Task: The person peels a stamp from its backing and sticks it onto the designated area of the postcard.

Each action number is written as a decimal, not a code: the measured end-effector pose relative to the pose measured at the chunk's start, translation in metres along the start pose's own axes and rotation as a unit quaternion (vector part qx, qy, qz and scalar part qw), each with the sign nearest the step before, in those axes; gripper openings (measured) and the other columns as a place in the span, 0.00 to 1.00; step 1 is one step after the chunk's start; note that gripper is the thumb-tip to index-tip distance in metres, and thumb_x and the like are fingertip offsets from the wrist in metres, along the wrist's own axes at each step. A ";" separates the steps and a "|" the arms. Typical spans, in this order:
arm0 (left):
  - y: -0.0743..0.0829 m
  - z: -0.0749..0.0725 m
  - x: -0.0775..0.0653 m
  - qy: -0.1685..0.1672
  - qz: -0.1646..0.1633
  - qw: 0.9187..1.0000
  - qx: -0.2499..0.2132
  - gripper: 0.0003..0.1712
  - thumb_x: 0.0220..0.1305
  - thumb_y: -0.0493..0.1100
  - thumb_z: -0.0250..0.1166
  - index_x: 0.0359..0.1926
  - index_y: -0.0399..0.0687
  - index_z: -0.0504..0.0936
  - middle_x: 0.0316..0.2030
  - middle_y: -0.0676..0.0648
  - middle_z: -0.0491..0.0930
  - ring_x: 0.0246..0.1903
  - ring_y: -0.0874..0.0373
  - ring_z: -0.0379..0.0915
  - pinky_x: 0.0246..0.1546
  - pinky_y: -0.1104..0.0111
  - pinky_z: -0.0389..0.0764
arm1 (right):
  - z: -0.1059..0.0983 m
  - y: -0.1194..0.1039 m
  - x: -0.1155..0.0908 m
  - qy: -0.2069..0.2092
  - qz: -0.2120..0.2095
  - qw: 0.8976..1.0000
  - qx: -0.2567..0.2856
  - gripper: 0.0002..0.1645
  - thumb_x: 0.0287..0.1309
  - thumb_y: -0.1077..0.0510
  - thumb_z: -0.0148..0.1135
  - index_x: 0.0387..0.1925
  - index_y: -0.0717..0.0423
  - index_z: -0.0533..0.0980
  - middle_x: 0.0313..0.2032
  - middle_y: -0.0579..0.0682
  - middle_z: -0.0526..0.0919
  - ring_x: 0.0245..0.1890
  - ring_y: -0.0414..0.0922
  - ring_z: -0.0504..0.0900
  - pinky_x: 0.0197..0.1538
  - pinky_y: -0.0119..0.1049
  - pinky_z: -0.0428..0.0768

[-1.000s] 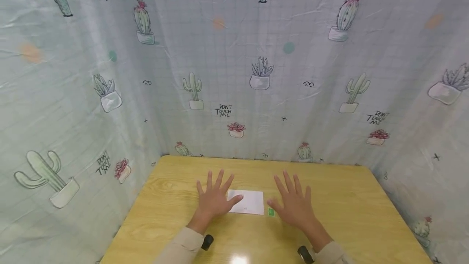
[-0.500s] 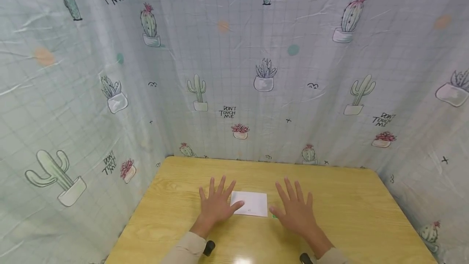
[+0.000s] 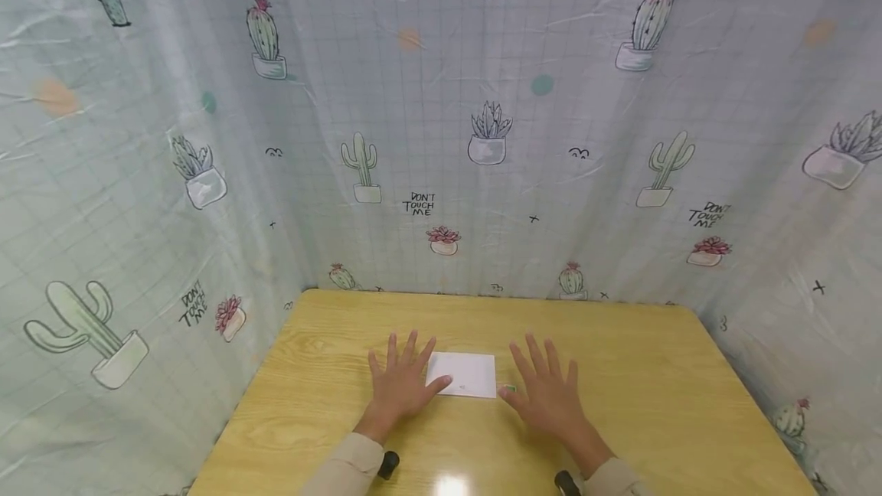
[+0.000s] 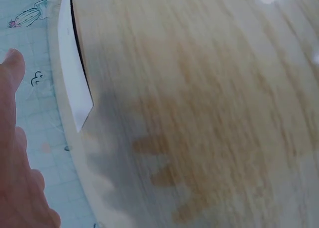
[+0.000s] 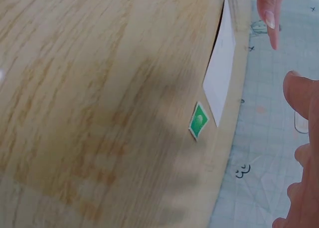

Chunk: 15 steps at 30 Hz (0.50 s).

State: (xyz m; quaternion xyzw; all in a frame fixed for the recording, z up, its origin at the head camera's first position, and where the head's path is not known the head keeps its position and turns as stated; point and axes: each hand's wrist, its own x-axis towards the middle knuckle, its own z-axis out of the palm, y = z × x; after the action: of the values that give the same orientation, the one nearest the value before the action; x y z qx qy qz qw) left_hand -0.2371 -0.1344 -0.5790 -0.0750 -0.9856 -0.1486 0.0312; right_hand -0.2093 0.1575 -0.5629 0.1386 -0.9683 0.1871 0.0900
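Note:
A white paper rectangle, perhaps an envelope (image 3: 472,373), lies flat on the table between both hands. Just right of its near corner is a small green stamp-like piece (image 5: 199,119) with a white border. The left hand (image 3: 401,391) hovers with fingers spread, its thumb reaching over the paper's left part in the head view. Level with it, the right hand (image 3: 549,398) also hovers, fingers spread and straight. Its thumb hides most of the green piece (image 3: 511,388) in the head view; the right wrist view shows the piece uncovered. Neither hand holds anything.
The wooden table (image 3: 331,327) is bounded at the back and sides by a hanging curtain (image 3: 427,113) printed with cacti. A dark strap piece shows below each wrist. Light glares off the table's near part, and hand shadows fall across the wood.
Both hands have drawn slightly toward the person relative to the paper. The right thumb has come over the green piece, which was fully visible a second ago. The head view has shifted a little.

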 end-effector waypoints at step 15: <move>-0.006 0.011 0.002 -0.029 -0.006 0.999 -0.018 0.48 0.68 0.79 0.53 0.81 0.66 0.60 0.84 0.43 0.51 0.82 0.28 0.38 0.70 0.19 0.37 | 0.013 0.008 -0.001 -0.064 0.037 0.997 -0.024 0.47 0.70 0.32 0.58 0.82 0.44 0.58 0.84 0.56 0.51 0.83 0.67 0.46 0.72 0.84 0.46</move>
State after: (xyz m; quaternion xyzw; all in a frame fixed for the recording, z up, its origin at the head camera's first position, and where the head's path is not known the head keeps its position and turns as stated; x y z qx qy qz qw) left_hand -0.2400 -0.1368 -0.5909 -0.0738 -0.9837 -0.1641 0.0006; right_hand -0.2120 0.1603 -0.5777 0.1127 -0.9807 0.1578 0.0241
